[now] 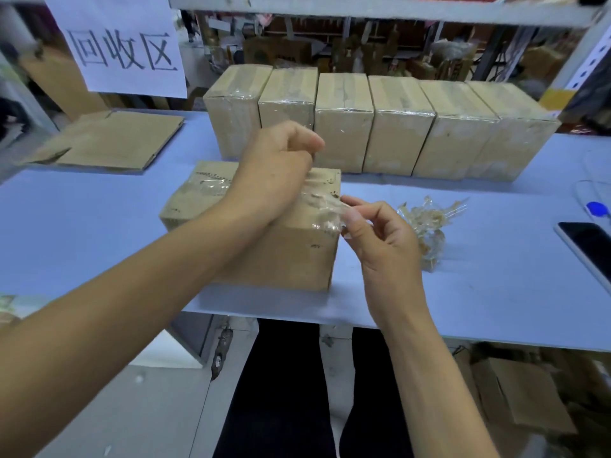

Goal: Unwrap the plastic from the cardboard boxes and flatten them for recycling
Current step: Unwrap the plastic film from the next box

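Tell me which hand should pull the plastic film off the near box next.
Right. The right hand already pinches the loose plastic film at the box's right top edge, with bare table beside it. The left hand is better used steadying the top.

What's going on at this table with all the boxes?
A person is peeling clear plastic film off a cardboard box on the blue table. Both hands pinch the film: the left hand above the box, the right hand beside it. Six wrapped boxes wait behind; flattened cardboard lies left, crumpled plastic right.
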